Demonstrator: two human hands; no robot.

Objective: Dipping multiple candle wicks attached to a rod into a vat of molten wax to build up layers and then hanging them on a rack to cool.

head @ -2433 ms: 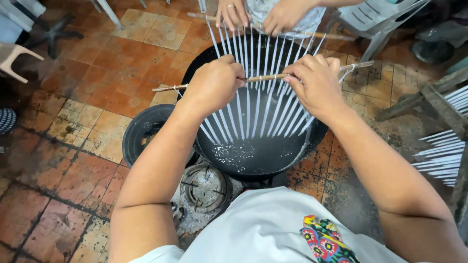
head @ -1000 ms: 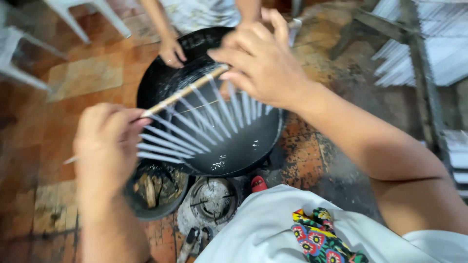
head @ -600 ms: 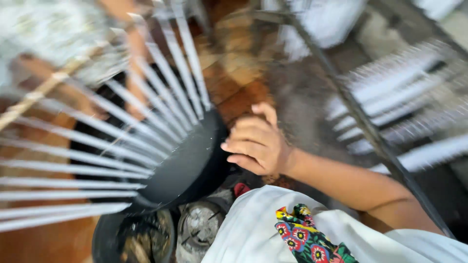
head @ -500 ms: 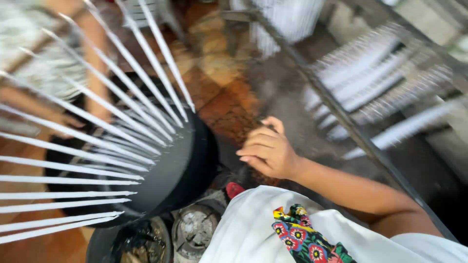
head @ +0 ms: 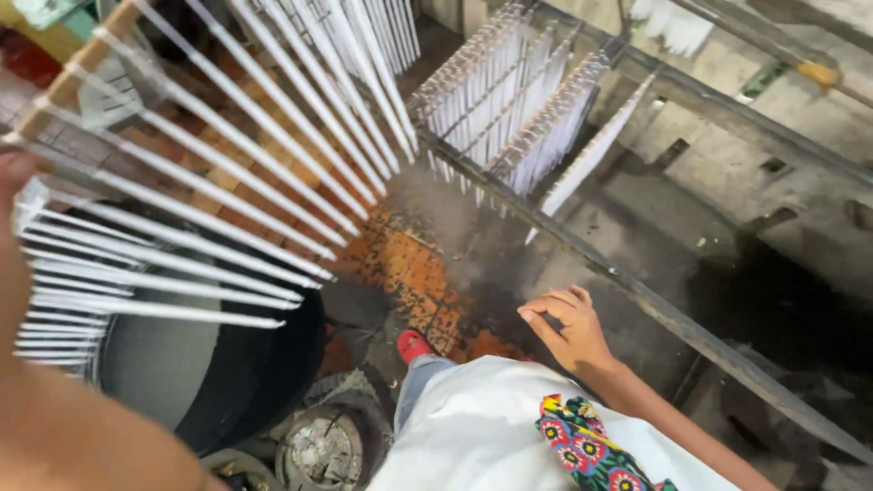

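My left hand (head: 13,178) shows only at the left edge, gripping a wooden stick (head: 84,65) from which several long white wax tapers (head: 209,214) fan out to the right. The tapers hang above a wide black pan (head: 250,382) at the lower left. My left forearm fills the bottom left corner. My right hand (head: 571,329) hangs by my waist with fingers loosely apart, holding nothing, just short of a slanted dark metal rail (head: 655,305).
A drying frame at the top centre carries several rows of hanging white tapers (head: 518,118). Below me are a round burner (head: 318,450), a red shoe (head: 414,344) and wet orange floor tiles (head: 409,273). A grey concrete wall (head: 773,136) stands to the right.
The stick of tapers has been lifted out of the pan and swung up to the left. My right hand let go of it and dropped to my side. My view turned right toward the drying frame.
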